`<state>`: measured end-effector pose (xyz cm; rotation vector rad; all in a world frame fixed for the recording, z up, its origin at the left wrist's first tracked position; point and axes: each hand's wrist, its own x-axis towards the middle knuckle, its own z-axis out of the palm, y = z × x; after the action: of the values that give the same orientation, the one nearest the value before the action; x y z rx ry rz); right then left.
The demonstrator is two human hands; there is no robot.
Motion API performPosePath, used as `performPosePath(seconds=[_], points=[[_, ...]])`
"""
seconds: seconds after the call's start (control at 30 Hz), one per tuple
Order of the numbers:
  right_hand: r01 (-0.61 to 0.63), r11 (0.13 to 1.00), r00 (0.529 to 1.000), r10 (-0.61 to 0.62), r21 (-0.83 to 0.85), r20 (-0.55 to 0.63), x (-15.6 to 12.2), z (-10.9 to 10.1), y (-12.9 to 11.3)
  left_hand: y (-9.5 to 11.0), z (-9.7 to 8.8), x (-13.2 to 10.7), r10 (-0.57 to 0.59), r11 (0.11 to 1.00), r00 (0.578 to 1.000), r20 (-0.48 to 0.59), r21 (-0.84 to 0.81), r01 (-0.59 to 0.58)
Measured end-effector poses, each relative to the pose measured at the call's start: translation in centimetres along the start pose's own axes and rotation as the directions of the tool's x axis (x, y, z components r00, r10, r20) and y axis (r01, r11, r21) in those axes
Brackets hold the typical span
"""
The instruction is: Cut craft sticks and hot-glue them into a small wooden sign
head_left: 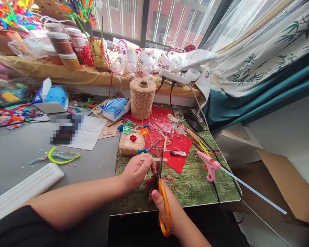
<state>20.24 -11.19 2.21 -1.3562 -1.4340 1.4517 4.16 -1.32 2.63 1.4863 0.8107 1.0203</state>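
Scissors with orange handles stand upright in the head view, above the front edge of the desk, blades slightly parted. The right hand is closed around the handles, its thumb showing along them; its other fingers are partly hidden. The left hand pinches a wooden stick between thumb and fingers, its free end crossing the blades. Whether the blades touch the stick, I cannot tell.

Just beyond the left hand sits a twine-wrapped box, a red rose on its top, with an orange flower at its far right corner. A red sheet lies to the right of the box, bearing a small tube. Behind the box, toward the back edge of the desk, a spool of twine stands upright, with a tissue pack on its left. A phone lies near the back right corner. By the right edge is a pink glue gun, its long glue stick jutting past that edge. On the desk's grey left part lies a bent yellow-green strip.
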Motion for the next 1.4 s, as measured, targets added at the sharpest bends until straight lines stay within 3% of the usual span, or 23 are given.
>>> performPosePath(seconds=[0.4,0.6,0.93,1.13,1.4], points=[[0.027,0.999,0.999,-0.028,-0.034,-0.038,0.1,0.0,-0.1,-0.4,0.0,0.0,0.002,0.997,1.0,0.015,-0.071,-0.001],[-0.084,0.996,0.99,0.083,-0.008,-0.115,0.1,0.5,-0.6,0.0,0.0,0.0,0.032,0.999,0.999,0.038,-0.043,-0.03],[-0.056,0.998,0.989,0.051,-0.03,-0.137,0.6,0.8,1.4,0.5,-0.3,0.0,0.104,0.994,0.994,0.029,0.04,-0.105],[-0.055,0.998,0.993,0.053,-0.02,-0.106,0.8,0.8,1.9,0.5,-0.3,0.0,0.095,0.994,0.995,0.019,0.048,-0.096],[-0.047,0.998,0.986,0.038,-0.05,-0.16,1.1,0.9,2.1,0.3,-0.2,-0.1,0.083,0.996,0.996,0.021,0.042,-0.083]])
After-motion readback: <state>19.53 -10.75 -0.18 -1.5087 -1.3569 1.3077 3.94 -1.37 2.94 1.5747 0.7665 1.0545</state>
